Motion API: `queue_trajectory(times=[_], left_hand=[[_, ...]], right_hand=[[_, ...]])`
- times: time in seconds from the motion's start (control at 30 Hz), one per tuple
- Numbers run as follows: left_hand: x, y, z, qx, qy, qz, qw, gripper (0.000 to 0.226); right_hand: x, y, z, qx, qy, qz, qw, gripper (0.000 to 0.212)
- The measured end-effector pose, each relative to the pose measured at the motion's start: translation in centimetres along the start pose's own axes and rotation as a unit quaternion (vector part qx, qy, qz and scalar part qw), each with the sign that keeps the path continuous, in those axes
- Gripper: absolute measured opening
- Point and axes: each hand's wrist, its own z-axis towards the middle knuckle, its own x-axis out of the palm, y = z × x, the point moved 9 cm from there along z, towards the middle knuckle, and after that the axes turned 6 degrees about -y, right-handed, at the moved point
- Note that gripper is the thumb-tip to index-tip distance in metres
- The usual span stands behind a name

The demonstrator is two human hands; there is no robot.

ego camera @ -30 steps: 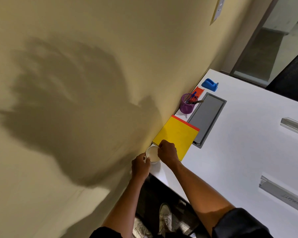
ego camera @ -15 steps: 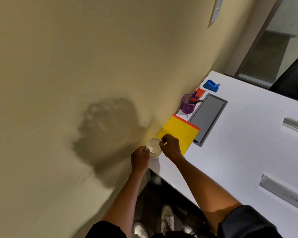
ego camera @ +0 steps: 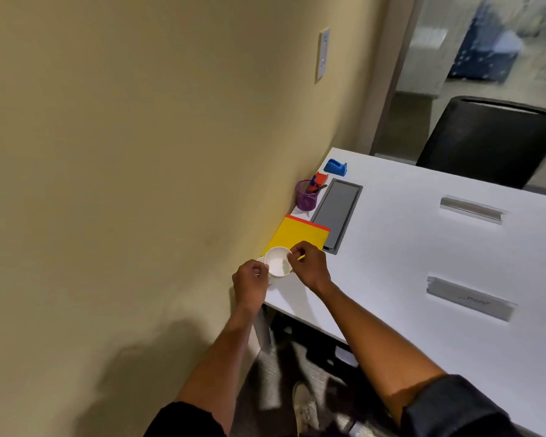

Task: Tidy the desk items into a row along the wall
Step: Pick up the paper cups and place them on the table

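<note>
A small white cup (ego camera: 277, 261) stands at the desk's near corner by the wall. My left hand (ego camera: 250, 282) grips its left side and my right hand (ego camera: 308, 262) pinches its right rim. Just behind the cup a yellow notepad (ego camera: 300, 236) with a red edge lies flat against the wall. Farther along the wall come a purple pen holder (ego camera: 306, 196) with pens, a small orange item (ego camera: 321, 177) and a blue tape dispenser (ego camera: 336, 167).
A grey cable-tray lid (ego camera: 338, 209) is set into the white desk (ego camera: 423, 247) beside the row. Two metal strips (ego camera: 472, 209) (ego camera: 471, 298) lie on the right half. A black chair (ego camera: 489, 140) stands at the far edge. A light switch (ego camera: 322, 54) is on the wall.
My head has lifted, so the desk's far end and the chair have come into view. Both hands stay on the white cup, which has shifted slightly at the corner.
</note>
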Motion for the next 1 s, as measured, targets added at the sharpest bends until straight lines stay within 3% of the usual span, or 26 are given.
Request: queue_trajectory(times=[0.2,0.47,0.73,1.0], left_hand=[[1.5,0.1,-4.6,0.001,0.052,-0.027,0.998,0.016],[7.7,-5.2,-11.0,0.059,0.126,-0.052,0.989,0.022],[17.3,-11.8,-19.6,0.111,0.223,-0.051,0.967,0.015],[29.6,-16.4,-29.4,0.120,0.271,-0.048,0.954,0.016]], right_hand=[[-5.1,-0.7,-5.6,0.005,-0.041,-0.009,0.999,0.008],[-16.2,-3.4,-10.0,0.032,-0.131,-0.020,0.991,0.008],[-29.4,-8.7,-13.0,0.067,-0.207,-0.033,0.975,0.007],[-42.5,-18.5,-14.0,0.108,-0.226,-0.046,0.967,0.009]])
